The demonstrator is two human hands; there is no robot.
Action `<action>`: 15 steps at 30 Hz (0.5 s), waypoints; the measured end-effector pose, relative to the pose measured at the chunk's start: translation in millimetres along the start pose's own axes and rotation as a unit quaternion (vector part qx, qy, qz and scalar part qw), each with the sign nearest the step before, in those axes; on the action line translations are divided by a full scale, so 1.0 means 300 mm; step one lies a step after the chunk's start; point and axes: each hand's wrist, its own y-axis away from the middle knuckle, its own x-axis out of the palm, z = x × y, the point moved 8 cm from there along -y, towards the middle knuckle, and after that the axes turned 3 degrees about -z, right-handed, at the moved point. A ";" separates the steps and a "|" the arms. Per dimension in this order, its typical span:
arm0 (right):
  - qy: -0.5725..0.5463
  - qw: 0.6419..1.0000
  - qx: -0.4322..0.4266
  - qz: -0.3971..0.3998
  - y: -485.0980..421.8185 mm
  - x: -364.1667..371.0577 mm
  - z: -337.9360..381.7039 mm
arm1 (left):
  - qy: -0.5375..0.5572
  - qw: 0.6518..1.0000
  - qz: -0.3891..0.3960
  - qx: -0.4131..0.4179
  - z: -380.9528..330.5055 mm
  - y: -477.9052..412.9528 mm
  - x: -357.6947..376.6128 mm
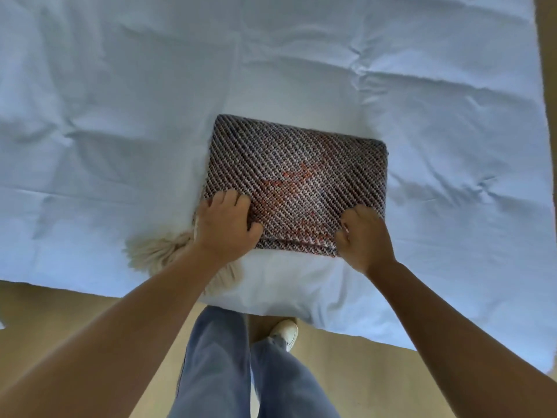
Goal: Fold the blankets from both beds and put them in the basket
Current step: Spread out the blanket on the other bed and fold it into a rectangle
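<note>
— What do you have in your hands?

— A folded blanket (301, 173). It is a thick rectangle with rounded corners, and it lies flat on the bed (452, 267), near the edge where I stand. The weave is coarse, with dark and pale diagonal lines and some reddish patches in the middle. I cannot make out what shape the patches form.

— And how do you grip it?

— My left hand (226, 224) lies over the near left corner with bent fingers curled onto the cloth and the thumb pointing inward. My right hand (364, 236) is closed like a fist on the near right corner and pinches the edge. Its fingertips are hidden under the hand itself.

— What else is around it?

— A cream fringe (153, 251) of soft loose threads spreads out beside the left corner, and my forearm covers part of it. The sheet (120, 116) is pale blue, smooth cotton with many small creases, and the picture cuts it off at the top and on the left. Below I see my blue jeans (217, 357), one white shoe (286, 330) half hidden by the leg, and a tan floor (75, 312).
</note>
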 end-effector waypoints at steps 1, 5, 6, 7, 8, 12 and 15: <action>-0.027 0.999 -0.008 -0.028 -0.036 -0.022 0.023 | 0.020 1.000 -0.001 0.011 -0.029 -0.041 -0.006; -0.061 0.998 -0.016 -0.026 -0.185 -0.002 0.115 | 0.033 0.998 0.018 0.040 -0.117 -0.209 0.037; -0.052 0.998 -0.019 -0.020 -0.225 0.020 0.134 | 0.030 0.998 0.022 0.043 -0.131 -0.252 0.055; -0.038 0.999 -0.022 -0.015 -0.261 0.040 0.150 | 0.026 0.998 0.022 0.045 -0.142 -0.289 0.070; -0.027 0.999 -0.022 -0.012 -0.298 0.061 0.161 | 0.022 0.998 0.023 0.048 -0.148 -0.325 0.086; 0.010 1.000 -0.021 0.017 -0.389 0.155 0.168 | -0.001 0.998 0.028 0.049 -0.085 -0.414 0.159; 0.061 0.998 0.023 0.025 -0.395 0.212 0.064 | 0.007 0.998 0.041 -0.040 0.081 -0.438 0.225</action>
